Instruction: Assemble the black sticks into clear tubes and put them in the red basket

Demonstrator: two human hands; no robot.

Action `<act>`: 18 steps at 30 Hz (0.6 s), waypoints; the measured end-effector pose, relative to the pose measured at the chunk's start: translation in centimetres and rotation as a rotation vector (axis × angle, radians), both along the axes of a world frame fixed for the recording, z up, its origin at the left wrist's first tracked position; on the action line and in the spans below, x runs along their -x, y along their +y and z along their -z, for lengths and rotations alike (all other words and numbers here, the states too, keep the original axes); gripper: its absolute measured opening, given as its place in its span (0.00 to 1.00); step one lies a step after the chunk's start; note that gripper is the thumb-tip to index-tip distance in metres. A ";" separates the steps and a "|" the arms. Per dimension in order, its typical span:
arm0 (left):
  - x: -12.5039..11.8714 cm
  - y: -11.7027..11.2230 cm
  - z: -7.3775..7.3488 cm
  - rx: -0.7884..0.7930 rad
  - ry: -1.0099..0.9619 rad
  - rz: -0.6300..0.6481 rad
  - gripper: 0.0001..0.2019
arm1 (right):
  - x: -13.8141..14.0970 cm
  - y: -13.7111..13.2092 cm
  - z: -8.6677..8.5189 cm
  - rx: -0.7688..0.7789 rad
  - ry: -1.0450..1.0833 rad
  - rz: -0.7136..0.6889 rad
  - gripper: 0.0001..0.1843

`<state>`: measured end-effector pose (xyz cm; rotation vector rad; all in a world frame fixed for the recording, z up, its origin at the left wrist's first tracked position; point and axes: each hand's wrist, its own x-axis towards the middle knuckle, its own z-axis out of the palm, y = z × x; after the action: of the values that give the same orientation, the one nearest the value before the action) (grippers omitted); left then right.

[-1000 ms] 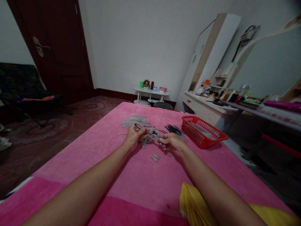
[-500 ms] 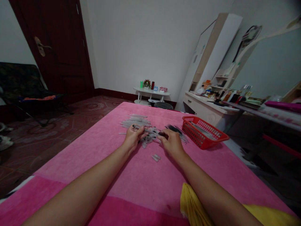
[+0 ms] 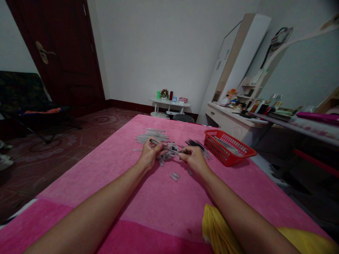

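Observation:
My left hand [image 3: 149,152] is closed around a thin pen [image 3: 171,150] with a pale barrel, which slants down to the right. At the pen's other end, my right hand [image 3: 194,156] pinches it between thumb and fingertips. Behind my left hand lies a pile of pale, clear pen barrels [image 3: 149,134]. Dark, thin refills [image 3: 197,144] are heaped just beyond my right hand. Small clear pieces like pen caps [image 3: 164,158] lie under and between the hands, partly hidden. Several more such caps [image 3: 174,176] rest nearer to me.
A red plastic basket [image 3: 227,160] holding long pale pens stands at the right on the pink cloth [image 3: 148,204]. Yellow fabric [image 3: 219,225] lies under my right forearm. Beyond the right edge is a white dresser [image 3: 233,123] crowded with bottles.
My right hand's fingers have shifted to the pen's right end, and more of the pen shows between the hands. A small clear piece now shows on the cloth below my right hand.

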<state>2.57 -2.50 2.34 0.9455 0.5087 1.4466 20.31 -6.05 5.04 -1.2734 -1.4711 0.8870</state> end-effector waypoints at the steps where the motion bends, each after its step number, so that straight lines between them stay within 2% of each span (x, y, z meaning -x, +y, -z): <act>1: 0.1 0.0 0.0 -0.008 0.009 0.011 0.24 | 0.0 -0.1 -0.2 0.051 0.030 -0.019 0.07; 4: 0.3 0.2 0.0 -0.012 0.038 0.028 0.24 | 0.0 -0.5 -0.8 0.171 0.088 -0.085 0.10; 6: 0.3 0.3 -0.2 -0.004 0.057 0.009 0.25 | 0.2 -0.7 -1.1 0.176 0.054 -0.134 0.10; 9: 0.0 0.2 -0.5 -0.001 0.129 -0.038 0.25 | 0.4 -0.5 -1.6 0.031 -0.111 -0.148 0.09; 11: -0.2 0.3 -0.6 -0.023 0.200 -0.079 0.23 | -0.1 -0.1 -2.1 -0.075 -0.213 -0.095 0.10; 14: 0.5 1.3 -0.2 -0.092 0.344 -0.196 0.19 | -2.5 0.5 -3.5 -0.203 -0.336 0.104 0.13; 16: 1.6 2.3 0.5 -0.169 0.504 -0.350 0.14 | -5.1 0.8 -4.7 -0.321 -0.481 0.364 0.16; 18: 3.0 3.3 1.3 -0.246 0.766 -0.501 0.10 | -8.3 0.8 -5.6 -0.354 -0.643 0.677 0.18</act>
<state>-0.47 0.79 1.02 1.6658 1.2139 1.5749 28.58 -5.23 10.61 -1.6983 -1.4136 -0.2484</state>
